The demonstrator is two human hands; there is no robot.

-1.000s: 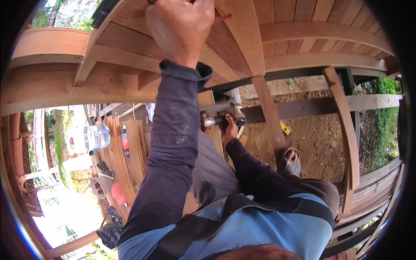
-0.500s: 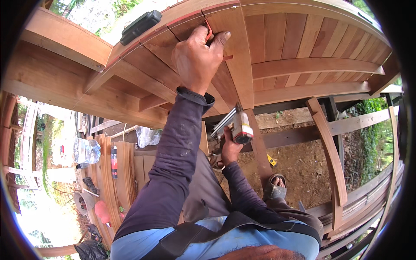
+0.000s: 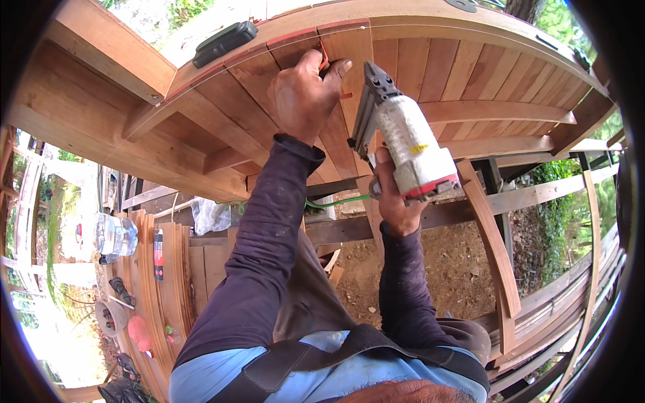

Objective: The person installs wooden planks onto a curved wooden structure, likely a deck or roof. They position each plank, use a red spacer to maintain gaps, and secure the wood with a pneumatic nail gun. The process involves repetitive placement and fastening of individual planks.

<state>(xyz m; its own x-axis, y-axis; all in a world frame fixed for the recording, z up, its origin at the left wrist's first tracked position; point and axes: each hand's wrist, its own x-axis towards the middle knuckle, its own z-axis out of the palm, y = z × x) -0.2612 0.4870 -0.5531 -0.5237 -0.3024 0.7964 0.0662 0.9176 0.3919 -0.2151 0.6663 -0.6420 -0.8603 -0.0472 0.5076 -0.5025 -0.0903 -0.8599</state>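
Note:
My left hand (image 3: 306, 97) presses against the wooden planks near the curved upper edge, fingers closed around a thin red strip (image 3: 324, 56) at the joint between two boards. Most of that strip is hidden by my fingers. A white and grey nail gun (image 3: 408, 133) with a red trim is gripped in my right hand (image 3: 398, 205). Its dark nose points up, beside the wide plank (image 3: 347, 50), to the right of my left hand. I cannot tell whether the nose touches wood. A small reddish wood piece (image 3: 346, 96) sits at a joint just right of my left wrist.
A black case (image 3: 225, 44) rests on the far rim, left of my left hand. A green hose (image 3: 342, 200) runs below the planks. Stacked boards (image 3: 178, 282), a clear bottle (image 3: 115, 235) and a dark tube (image 3: 158, 255) lie at left. A leaning board (image 3: 490, 242) stands at right.
My right hand has raised the nail gun up and to the right, from low beside my leg to the planks. My left hand stays at the same joint. The view has shifted slightly.

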